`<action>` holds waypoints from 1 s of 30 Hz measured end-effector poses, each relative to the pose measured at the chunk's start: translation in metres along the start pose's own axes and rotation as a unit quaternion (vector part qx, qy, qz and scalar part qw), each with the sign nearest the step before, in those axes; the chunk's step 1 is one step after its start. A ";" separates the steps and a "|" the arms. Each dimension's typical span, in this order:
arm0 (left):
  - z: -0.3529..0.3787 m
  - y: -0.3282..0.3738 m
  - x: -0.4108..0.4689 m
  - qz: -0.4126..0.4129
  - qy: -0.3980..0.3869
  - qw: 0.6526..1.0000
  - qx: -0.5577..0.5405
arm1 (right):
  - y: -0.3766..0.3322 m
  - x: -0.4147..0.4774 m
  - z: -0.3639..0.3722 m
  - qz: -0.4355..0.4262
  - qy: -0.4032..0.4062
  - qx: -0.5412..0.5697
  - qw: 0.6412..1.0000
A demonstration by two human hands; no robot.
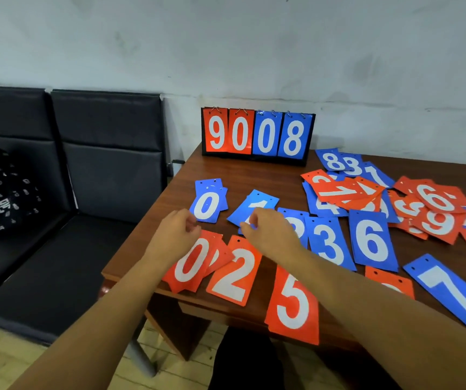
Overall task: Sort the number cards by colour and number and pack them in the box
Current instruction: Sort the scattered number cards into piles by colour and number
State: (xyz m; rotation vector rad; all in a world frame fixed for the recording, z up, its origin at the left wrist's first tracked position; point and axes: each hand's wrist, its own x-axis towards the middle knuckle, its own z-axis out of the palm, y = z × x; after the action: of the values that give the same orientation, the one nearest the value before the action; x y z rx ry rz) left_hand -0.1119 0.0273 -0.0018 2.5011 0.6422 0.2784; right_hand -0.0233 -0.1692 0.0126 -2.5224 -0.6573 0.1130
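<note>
Blue and red number cards lie on the brown table. Near the left edge sits a small stack of blue 0 cards, beside it a blue 1 card. In front lie red 0 cards, a red 2 and a red 5. Blue 3, blue 6 and blue 7 lie to the right. My left hand hovers curled over the red 0 cards, holding nothing visible. My right hand rests on the blue 1 card, fingertips pinching its lower edge.
A black flip scoreboard showing 9 0 0 8 stands at the table's back. An unsorted heap of red and blue cards covers the right side. Black padded seats with a patterned bag stand to the left.
</note>
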 end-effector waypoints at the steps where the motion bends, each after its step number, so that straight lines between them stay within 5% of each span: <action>1: 0.001 0.013 0.005 0.017 -0.002 1.000 -0.014 | 0.014 0.003 -0.014 0.004 0.010 -0.001 1.000; 9: 0.050 0.131 0.062 0.105 -0.066 0.992 -0.038 | 0.122 0.028 -0.107 0.097 0.066 -0.042 0.992; 19: 0.147 0.235 0.121 0.177 -0.139 0.974 -0.032 | 0.209 0.075 -0.131 0.172 0.026 -0.087 0.981; 30: 0.202 0.245 0.158 0.218 -0.202 0.948 0.116 | 0.258 0.070 -0.104 0.107 0.014 -0.115 0.988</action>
State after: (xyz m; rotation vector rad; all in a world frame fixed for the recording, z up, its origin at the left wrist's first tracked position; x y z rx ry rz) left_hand 0.1844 -0.1665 -0.0255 2.7884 -0.0540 -0.1649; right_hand 0.1709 -0.3764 -0.0262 -2.8064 -0.4051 0.0813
